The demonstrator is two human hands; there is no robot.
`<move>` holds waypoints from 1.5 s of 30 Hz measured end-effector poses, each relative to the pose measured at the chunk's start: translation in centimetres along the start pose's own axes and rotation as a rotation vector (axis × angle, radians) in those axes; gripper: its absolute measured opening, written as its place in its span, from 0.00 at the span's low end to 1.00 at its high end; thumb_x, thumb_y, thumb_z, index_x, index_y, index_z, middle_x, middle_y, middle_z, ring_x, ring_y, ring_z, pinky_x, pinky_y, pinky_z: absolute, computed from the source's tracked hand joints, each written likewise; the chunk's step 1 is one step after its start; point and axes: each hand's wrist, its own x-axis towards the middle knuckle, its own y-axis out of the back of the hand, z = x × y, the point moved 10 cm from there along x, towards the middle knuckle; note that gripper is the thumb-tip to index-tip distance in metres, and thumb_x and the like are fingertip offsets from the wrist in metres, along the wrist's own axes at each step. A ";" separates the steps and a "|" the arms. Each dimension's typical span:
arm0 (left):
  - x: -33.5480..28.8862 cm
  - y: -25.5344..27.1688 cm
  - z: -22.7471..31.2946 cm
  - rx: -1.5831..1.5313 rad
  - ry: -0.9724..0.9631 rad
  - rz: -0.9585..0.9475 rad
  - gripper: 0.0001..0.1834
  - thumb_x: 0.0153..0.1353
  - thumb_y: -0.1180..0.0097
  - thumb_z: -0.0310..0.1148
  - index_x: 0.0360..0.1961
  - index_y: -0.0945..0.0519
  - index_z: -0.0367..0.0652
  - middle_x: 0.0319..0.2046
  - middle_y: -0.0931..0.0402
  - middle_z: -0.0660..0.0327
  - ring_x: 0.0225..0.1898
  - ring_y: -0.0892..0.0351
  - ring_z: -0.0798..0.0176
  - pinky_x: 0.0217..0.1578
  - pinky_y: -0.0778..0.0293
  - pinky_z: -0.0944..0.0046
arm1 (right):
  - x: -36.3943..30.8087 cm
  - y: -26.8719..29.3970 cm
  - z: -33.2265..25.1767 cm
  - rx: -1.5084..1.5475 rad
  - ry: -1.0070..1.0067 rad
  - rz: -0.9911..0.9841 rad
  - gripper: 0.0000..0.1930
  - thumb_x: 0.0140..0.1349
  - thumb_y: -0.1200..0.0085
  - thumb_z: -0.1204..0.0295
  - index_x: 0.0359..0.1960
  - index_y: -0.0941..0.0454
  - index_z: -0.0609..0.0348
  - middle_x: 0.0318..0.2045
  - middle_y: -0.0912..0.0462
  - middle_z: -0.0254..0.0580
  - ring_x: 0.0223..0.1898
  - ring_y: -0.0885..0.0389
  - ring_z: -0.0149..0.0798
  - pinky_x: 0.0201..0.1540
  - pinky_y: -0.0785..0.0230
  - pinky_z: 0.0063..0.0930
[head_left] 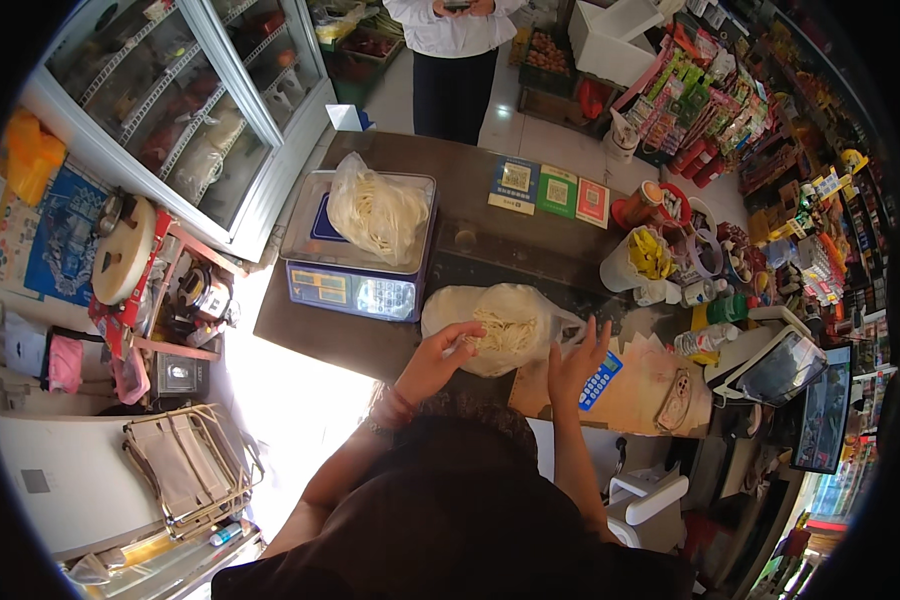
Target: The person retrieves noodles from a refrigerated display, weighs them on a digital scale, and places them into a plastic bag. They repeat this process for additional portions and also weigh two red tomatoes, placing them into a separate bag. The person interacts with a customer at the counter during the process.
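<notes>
A clear plastic bag of pale noodles point(510, 328) lies on the dark counter in front of me, its mouth spread open. My left hand point(438, 362) is at the bag's left side, fingers bent together on the edge of the plastic beside the noodles. On the right, my right hand point(576, 368) has its fingers apart, close to the bag's loose handle. A second plastic bag of noodles point(378, 212) rests on the metal pan of a blue-and-white scale point(355, 291), to the far left of my hands.
A blue calculator point(600, 382) lies on cardboard point(635, 390) by my right hand. Code cards point(557, 190), tubs point(625, 262) and a screen point(785, 365) stand right. Beyond the counter point(460, 180) is a person point(453, 60) in white; a glass-door fridge point(200, 110) is left.
</notes>
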 end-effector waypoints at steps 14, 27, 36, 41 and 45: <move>-1.0 -2.8 2.5 0.474 -0.064 -0.113 0.25 0.64 0.49 0.31 0.61 0.34 0.38 0.53 0.24 0.50 0.54 0.24 0.52 0.52 0.29 0.60 | -3.1 -4.0 -12.6 0.635 0.155 -0.774 0.26 0.61 0.44 0.75 0.61 0.35 0.63 0.43 0.20 0.46 0.46 0.20 0.39 0.51 0.30 0.30; -1.1 -4.0 3.5 0.639 -0.199 -0.168 0.33 0.61 0.44 0.32 0.65 0.41 0.40 0.53 0.27 0.48 0.50 0.24 0.44 0.48 0.27 0.55 | -3.0 -5.5 -9.9 0.742 -0.027 -0.837 0.26 0.64 0.47 0.76 0.64 0.38 0.58 0.50 0.23 0.47 0.55 0.25 0.40 0.58 0.35 0.32; -1.4 -4.4 3.5 0.665 -0.198 -0.230 0.34 0.59 0.44 0.32 0.65 0.42 0.41 0.53 0.28 0.47 0.48 0.24 0.40 0.46 0.26 0.51 | -4.2 -5.9 -9.5 0.823 -0.127 -0.951 0.27 0.65 0.50 0.78 0.66 0.42 0.59 0.46 0.25 0.40 0.52 0.28 0.32 0.59 0.38 0.29; -1.5 -4.4 3.1 0.719 -0.169 -0.223 0.29 0.59 0.44 0.31 0.60 0.38 0.42 0.51 0.27 0.48 0.47 0.24 0.40 0.44 0.27 0.49 | -4.4 -5.9 -9.9 0.789 -0.105 -0.949 0.27 0.64 0.48 0.76 0.65 0.40 0.59 0.50 0.25 0.45 0.55 0.28 0.37 0.60 0.39 0.31; -1.6 -4.3 2.7 0.734 -0.120 -0.211 0.23 0.59 0.44 0.31 0.55 0.35 0.43 0.50 0.27 0.48 0.46 0.24 0.40 0.42 0.27 0.48 | -4.8 -6.1 -10.1 0.763 -0.032 -0.954 0.26 0.66 0.49 0.74 0.65 0.41 0.59 0.49 0.26 0.41 0.54 0.29 0.33 0.60 0.40 0.29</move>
